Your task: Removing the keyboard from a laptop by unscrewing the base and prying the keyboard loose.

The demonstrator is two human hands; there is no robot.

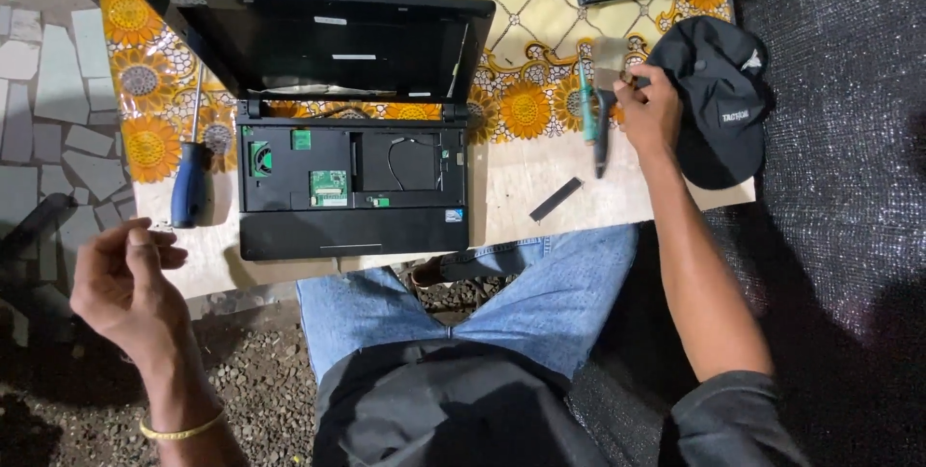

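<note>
Right hand (648, 108) grips a black-handled tool (602, 139) beside the cap (719, 100); left hand (125, 279) hangs loosely curled, empty. Careless prodding could damage the opened laptop's (352, 173) exposed circuit board (329, 187).

Low table (540, 182) here, its pale top partly under a cloth (526, 105) printed with orange sunflowers and a brown lattice. Left of it, the floor (58, 100) is broken grey stone pieces set in mortar, giving way to dark gravel (260, 380) nearer the camera. On the right, dark woven mesh matting (849, 187) covers the ground. Light falls bright on the tabletop, dim at the edges.
</note>
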